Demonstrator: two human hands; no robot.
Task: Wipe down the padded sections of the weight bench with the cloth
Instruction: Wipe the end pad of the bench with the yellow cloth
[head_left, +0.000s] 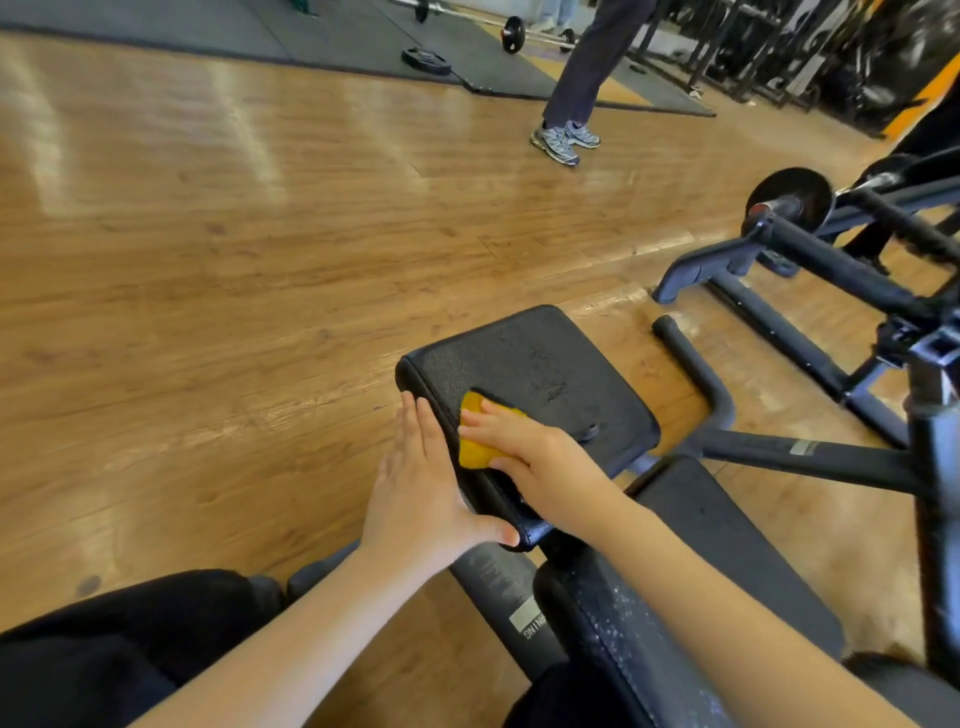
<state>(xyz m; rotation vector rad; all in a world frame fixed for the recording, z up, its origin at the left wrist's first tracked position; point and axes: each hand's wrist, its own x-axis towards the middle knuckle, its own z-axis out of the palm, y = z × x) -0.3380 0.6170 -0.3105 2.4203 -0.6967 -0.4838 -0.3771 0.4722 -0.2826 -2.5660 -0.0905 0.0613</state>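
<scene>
Where the near pad (623, 618) of the weight bench runs up from the bottom edge, speckled with white flecks, both bare forearms reach over it toward the seat pad (545, 364) beyond. On the left, the left hand (421, 483) lies flat against the seat pad's left side, fingers straight and together, thumb hooked over the near corner. Just right of it, the right hand (530, 452) presses a yellow cloth (475, 441) onto the pad's near left part with fingers spread and straight, not curled round it. Scuffed marks show on the pad's far surface. Right of the bench stands a black metal frame (810, 280) carrying a weight plate (795, 192). Farther off across the wooden floor (234, 234), a person's legs (587, 67) stand beside dark mats (311, 26) and a barbell (511, 34).
</scene>
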